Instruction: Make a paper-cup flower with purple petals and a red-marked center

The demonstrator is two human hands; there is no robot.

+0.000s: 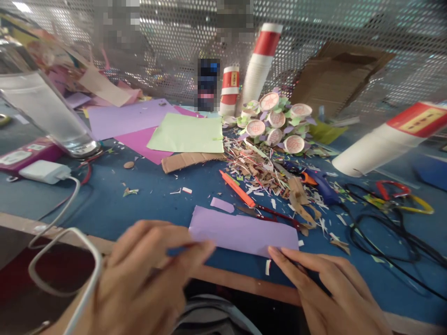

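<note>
A rectangular strip of purple paper (240, 229) lies near the front edge of the blue table. My left hand (150, 260), slightly blurred, is at its lower left corner, thumb and forefinger closed around that corner. At the lower right edge, the thumb and forefinger of my right hand (310, 274) pinch the same strip. Just beyond the strip lie a small purple paper piece (222, 204), scissors (275, 215) partly hidden by the strip, and an orange pen-like tool (237, 188). A small white scrap (267, 267) sits below the strip.
Paper and cardboard scraps (258, 160) are heaped in the middle, before a cluster of decorated paper cups (275, 119). A blue glue gun (323, 186), black cable (380, 237) and stacked cups (387, 139) are right. Left are a glass (45, 107) and a white charger cable (94, 253).
</note>
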